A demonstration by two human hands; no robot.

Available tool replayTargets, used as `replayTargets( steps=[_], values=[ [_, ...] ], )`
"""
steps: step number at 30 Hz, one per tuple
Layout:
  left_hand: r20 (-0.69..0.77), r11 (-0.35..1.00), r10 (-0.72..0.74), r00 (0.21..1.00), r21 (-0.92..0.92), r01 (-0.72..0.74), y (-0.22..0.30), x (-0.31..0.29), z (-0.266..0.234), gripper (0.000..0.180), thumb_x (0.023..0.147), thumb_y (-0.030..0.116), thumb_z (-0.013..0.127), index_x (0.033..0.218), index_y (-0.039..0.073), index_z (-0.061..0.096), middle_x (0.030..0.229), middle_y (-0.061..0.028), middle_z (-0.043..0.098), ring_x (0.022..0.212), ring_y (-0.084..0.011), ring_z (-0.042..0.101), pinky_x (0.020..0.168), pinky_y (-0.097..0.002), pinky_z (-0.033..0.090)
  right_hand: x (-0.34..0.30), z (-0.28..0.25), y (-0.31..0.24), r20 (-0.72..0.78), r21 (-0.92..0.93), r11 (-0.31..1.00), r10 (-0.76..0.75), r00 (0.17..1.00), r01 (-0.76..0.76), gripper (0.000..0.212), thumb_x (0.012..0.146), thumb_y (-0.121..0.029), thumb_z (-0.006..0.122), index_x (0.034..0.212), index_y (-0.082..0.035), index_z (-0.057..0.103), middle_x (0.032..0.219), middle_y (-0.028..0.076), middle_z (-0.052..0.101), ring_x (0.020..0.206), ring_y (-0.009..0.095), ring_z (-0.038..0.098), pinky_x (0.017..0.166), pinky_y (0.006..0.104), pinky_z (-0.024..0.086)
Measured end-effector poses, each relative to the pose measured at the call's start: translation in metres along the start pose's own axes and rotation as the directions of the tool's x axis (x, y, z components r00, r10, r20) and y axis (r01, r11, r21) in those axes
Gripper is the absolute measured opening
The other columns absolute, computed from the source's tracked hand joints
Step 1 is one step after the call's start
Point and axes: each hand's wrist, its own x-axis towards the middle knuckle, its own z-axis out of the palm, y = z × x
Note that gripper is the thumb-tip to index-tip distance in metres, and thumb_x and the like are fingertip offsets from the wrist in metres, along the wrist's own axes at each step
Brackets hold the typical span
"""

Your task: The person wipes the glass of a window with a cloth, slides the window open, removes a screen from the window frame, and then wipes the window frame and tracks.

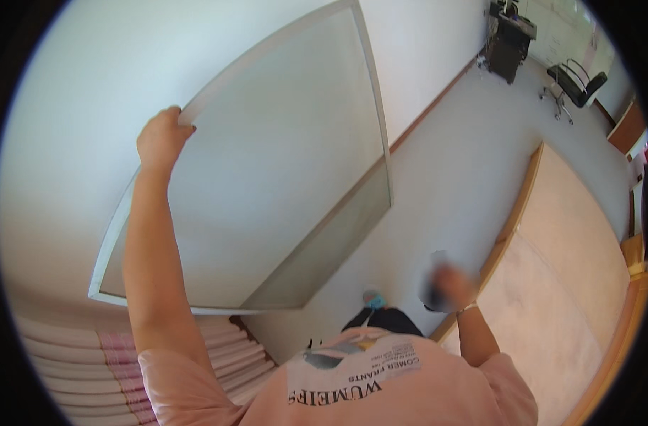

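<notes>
A large window screen (281, 142) with a pale metal frame and fine grey mesh stands tilted on my left, near the white wall. My left hand (162, 138) is closed around the upper left edge of its frame, arm stretched out. My right hand (453, 285) is low on the right, beside the edge of a pale pink board surface, and smeared by motion. A dark, blurred shape (432, 292) lies at its fingers; I cannot tell whether it is held or behind the hand.
The pale pink tabletop (565, 234) with a wooden edge extends along my right. Pink and white curtains (89, 362) hang at lower left. Farther off are a black office chair (576, 82) and a dark desk (508, 46) against the wall. A turquoise shoe (374, 299) shows on the grey floor.
</notes>
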Motion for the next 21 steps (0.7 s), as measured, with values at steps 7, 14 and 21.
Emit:
replayTargets(
  steps=[7,14,21],
  values=[
    [0.007,0.973,-0.156,0.988,0.175,0.152,-0.015,0.050,0.049,0.025,0.068,0.020,0.068,0.089,0.009,0.058,0.093,-0.0086,0.056,0.089,-0.0261,0.057,0.069,-0.0385,0.049,0.051,0.045,0.028,0.146,-0.045,0.991,-0.118,0.982,0.126,0.017,0.083,-0.018,0.046,0.083,-0.006,0.058,0.082,0.012,0.058,0.075,0.025,0.055,0.068,0.0390,0.045],
    [-0.097,0.973,-0.135,0.986,0.174,0.150,-0.012,0.056,0.067,0.043,0.069,0.014,0.066,0.109,0.007,0.052,0.109,-0.0115,0.051,0.104,-0.0294,0.048,0.084,-0.0411,0.043,0.095,0.085,0.040,0.125,0.130,0.889,-0.453,0.883,0.438,0.013,0.083,-0.017,0.050,0.077,-0.007,0.057,0.074,0.007,0.055,0.067,0.021,0.052,0.066,0.0365,0.044],
    [-0.006,0.949,0.236,0.972,-0.214,-0.232,0.037,-0.053,0.138,0.035,0.079,0.011,0.046,0.113,0.003,0.048,0.111,-0.0156,0.053,0.097,-0.0300,0.052,0.086,-0.0448,0.039,0.146,0.106,0.015,0.202,-0.083,0.804,-0.565,0.800,0.589,0.009,0.078,-0.015,0.055,0.083,-0.008,0.058,0.078,0.007,0.054,0.072,0.021,0.052,0.066,0.0358,0.043]
  ],
)
